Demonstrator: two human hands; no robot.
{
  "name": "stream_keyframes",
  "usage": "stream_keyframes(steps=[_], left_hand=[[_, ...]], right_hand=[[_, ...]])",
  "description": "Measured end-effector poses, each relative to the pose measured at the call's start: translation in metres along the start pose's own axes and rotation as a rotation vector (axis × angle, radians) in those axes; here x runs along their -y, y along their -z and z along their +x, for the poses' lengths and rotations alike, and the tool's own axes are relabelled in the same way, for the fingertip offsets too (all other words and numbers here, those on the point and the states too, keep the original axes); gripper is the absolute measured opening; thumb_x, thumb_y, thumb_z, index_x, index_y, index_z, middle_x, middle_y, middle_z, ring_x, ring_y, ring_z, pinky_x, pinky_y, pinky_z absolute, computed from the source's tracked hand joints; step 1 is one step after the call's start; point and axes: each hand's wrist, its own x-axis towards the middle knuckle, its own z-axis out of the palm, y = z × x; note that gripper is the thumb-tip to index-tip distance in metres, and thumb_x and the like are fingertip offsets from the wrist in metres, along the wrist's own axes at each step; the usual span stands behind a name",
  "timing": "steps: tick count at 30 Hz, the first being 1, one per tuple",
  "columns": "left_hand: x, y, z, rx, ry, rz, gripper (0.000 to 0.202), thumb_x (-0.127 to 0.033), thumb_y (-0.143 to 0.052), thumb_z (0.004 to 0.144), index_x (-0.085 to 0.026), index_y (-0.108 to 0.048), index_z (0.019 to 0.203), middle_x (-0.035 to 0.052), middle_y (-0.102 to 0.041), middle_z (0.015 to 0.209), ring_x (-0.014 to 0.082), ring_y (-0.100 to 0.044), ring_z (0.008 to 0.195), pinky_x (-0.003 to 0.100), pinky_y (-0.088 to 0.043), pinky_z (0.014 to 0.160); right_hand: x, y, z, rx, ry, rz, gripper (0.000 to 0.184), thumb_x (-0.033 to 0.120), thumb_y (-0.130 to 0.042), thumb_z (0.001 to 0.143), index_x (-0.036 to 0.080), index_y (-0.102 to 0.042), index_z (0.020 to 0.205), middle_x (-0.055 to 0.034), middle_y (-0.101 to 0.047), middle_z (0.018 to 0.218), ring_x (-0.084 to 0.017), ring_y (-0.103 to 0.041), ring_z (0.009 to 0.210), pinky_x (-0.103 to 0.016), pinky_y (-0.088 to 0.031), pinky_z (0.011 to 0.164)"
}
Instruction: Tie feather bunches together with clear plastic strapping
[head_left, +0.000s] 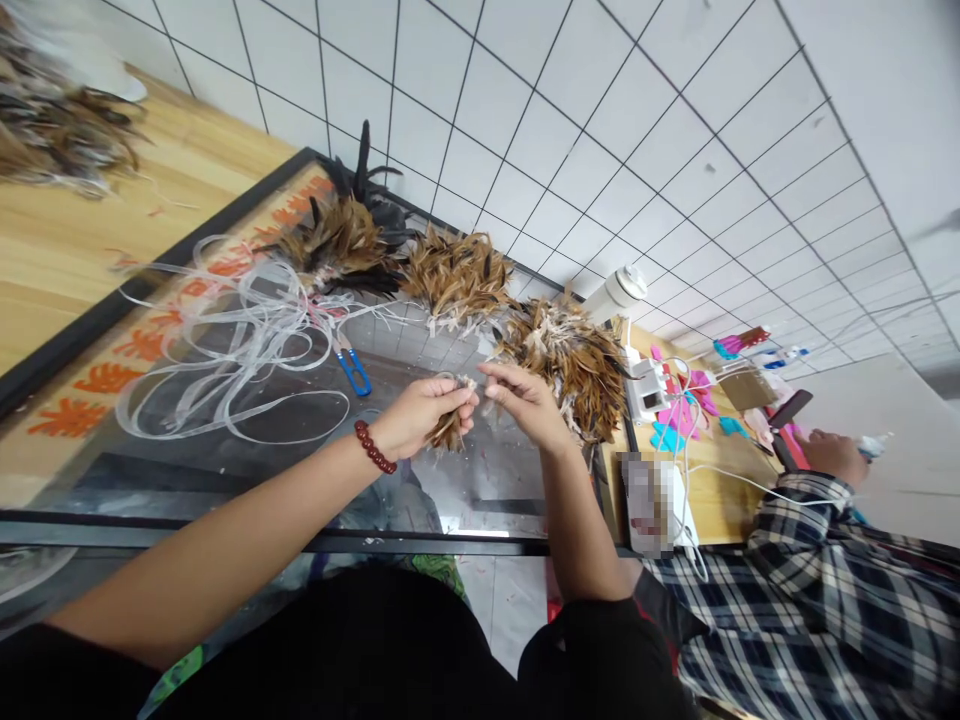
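Note:
In my left hand [427, 415], fingers closed, is a small bunch of brown feathers [448, 432], its pale quill ends up near the thumb. My right hand [525, 402] is just beside it, thumb and fingers drawn together in a pinch; anything between them is too small to make out. Behind both hands lie heaps of brown feathers [454, 275], the nearest being a pile [574, 365] by my right wrist. Left of my hands are blue-handled thread snips [354, 372] and a loose tangle of clear white ribbon [225, 350].
The dark-framed glass tabletop [285, 480] meets a tiled wall [480, 100]. A white bottle [619, 293] and a power strip [645, 385] with cables stand at the right. Beyond them, a co-worker's hand [832, 458] holds a small tube. More feathers [60, 130] lie far left.

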Motion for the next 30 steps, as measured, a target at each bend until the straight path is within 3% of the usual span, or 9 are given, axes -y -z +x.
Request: stream_keyframes(steps=[2,4,8,12,16,20,25,28,30], left_hand=[[-0.001,0.0,-0.001,0.073,0.038,0.025,0.025,-0.03,-0.074,0.068,-0.012,-0.057,0.063,0.0003,-0.054,0.058,0.0098,-0.055,0.052,0.022,-0.045,0.049],[-0.002,0.001,-0.002,0.132,0.07,0.048,0.025,-0.031,-0.074,0.069,-0.012,-0.059,0.065,0.0006,-0.054,0.057,0.0105,-0.055,0.051,0.021,-0.044,0.048],[-0.003,-0.001,-0.004,0.159,0.07,0.074,0.023,-0.032,-0.073,0.07,-0.012,-0.061,0.068,0.0008,-0.053,0.057,0.0111,-0.056,0.053,0.02,-0.045,0.048],[-0.001,-0.001,-0.004,0.194,0.097,-0.048,0.024,-0.034,-0.069,0.074,-0.012,-0.062,0.075,0.0029,-0.056,0.063,0.0131,-0.059,0.057,0.025,-0.051,0.055],[0.002,0.004,0.001,0.158,0.161,-0.177,0.018,-0.03,-0.067,0.076,-0.013,-0.06,0.074,0.0018,-0.053,0.061,0.0137,-0.059,0.057,0.028,-0.052,0.058],[0.004,0.004,0.006,0.033,0.024,-0.12,0.021,-0.031,-0.067,0.076,-0.013,-0.057,0.069,-0.0016,-0.049,0.056,0.0106,-0.054,0.051,0.024,-0.047,0.054],[0.004,0.001,0.006,-0.15,-0.212,0.202,0.028,-0.035,-0.06,0.079,-0.015,-0.056,0.062,-0.002,-0.049,0.052,0.0085,-0.048,0.047,0.021,-0.04,0.052],[0.004,0.001,0.004,-0.133,-0.273,0.36,0.027,-0.033,-0.057,0.081,-0.014,-0.059,0.063,-0.0009,-0.052,0.053,0.0091,-0.048,0.05,0.021,-0.039,0.053],[0.005,0.001,0.003,-0.091,-0.264,0.35,0.026,-0.035,-0.057,0.081,-0.014,-0.062,0.067,-0.0006,-0.053,0.054,0.0098,-0.049,0.051,0.022,-0.04,0.054]], right_hand=[[0.006,-0.006,-0.002,0.126,-0.002,0.098,0.035,0.036,-0.061,0.082,0.028,-0.064,0.116,0.0,-0.062,0.087,-0.013,-0.056,0.081,-0.029,-0.046,0.079],[0.007,-0.01,-0.002,0.167,-0.012,0.156,0.03,0.038,-0.062,0.081,0.027,-0.067,0.109,-0.0005,-0.062,0.088,-0.014,-0.057,0.083,-0.029,-0.046,0.08],[0.002,-0.015,-0.002,0.084,-0.08,0.296,0.022,0.042,-0.067,0.076,0.02,-0.069,0.078,-0.0002,-0.062,0.075,-0.012,-0.059,0.072,-0.026,-0.049,0.072],[-0.002,-0.024,-0.004,0.045,-0.218,0.453,0.03,0.048,-0.066,0.076,0.019,-0.06,0.079,0.0049,-0.054,0.058,-0.01,-0.055,0.051,-0.024,-0.047,0.052],[-0.002,-0.031,-0.003,0.0,-0.252,0.463,0.031,0.048,-0.067,0.074,0.019,-0.06,0.08,0.0042,-0.056,0.06,-0.01,-0.055,0.053,-0.022,-0.046,0.052],[-0.001,-0.034,0.001,-0.144,-0.221,0.482,0.033,0.048,-0.067,0.073,0.02,-0.066,0.09,0.0022,-0.059,0.068,-0.009,-0.053,0.059,-0.022,-0.046,0.059],[0.0,-0.039,0.0,-0.113,-0.234,0.452,0.033,0.042,-0.074,0.067,0.022,-0.069,0.093,0.0005,-0.065,0.073,-0.011,-0.057,0.065,-0.025,-0.048,0.064],[-0.001,-0.042,0.0,-0.176,-0.22,0.478,0.026,0.04,-0.076,0.065,0.02,-0.07,0.081,0.0015,-0.064,0.066,-0.012,-0.057,0.062,-0.026,-0.048,0.064],[-0.002,-0.042,0.0,-0.187,-0.209,0.491,0.023,0.038,-0.076,0.065,0.019,-0.068,0.075,0.0028,-0.062,0.061,-0.011,-0.056,0.059,-0.026,-0.048,0.063]])
